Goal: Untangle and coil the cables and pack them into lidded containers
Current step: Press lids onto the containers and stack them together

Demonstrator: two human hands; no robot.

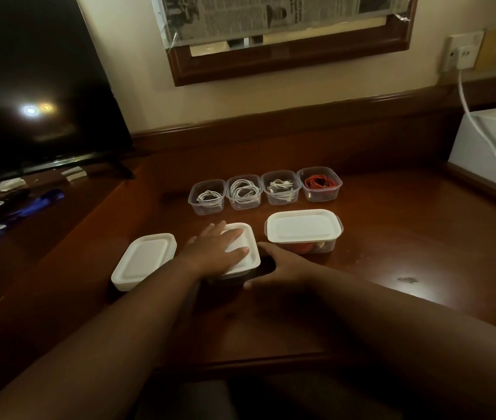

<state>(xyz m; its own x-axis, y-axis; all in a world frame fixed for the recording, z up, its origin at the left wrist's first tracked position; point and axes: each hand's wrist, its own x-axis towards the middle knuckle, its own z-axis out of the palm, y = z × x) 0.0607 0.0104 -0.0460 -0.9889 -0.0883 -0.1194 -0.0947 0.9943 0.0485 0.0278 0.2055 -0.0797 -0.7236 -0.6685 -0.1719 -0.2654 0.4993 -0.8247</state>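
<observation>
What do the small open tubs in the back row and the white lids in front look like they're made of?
Open tubs: likely clear, glossy plastic, since the coiled cables show through the walls. White lids: probably opaque plastic with a smooth, matte-looking surface and moulded raised rim; dim light leaves the finish uncertain.

Dim, warm indoor light; overall tone yellow-brown. 2 ceiling lamps show as bright glare spots reflected in the dark TV screen (37, 86), 1 white, 1 amber. Pale sheen on the wooden desk (392, 237) at right, strongest near the front edge. Both forearms and the bottom of the frame are in deep shadow, detail lost. White lids (303, 224) read brightest, near clipping. Wide-angle distortion: the back rail of the desk bows, the TV edge leans, the corners stretch. Slight softness overall; print on the newspaper (271, 16) at top is unreadable. Noise in dark areas.
</observation>
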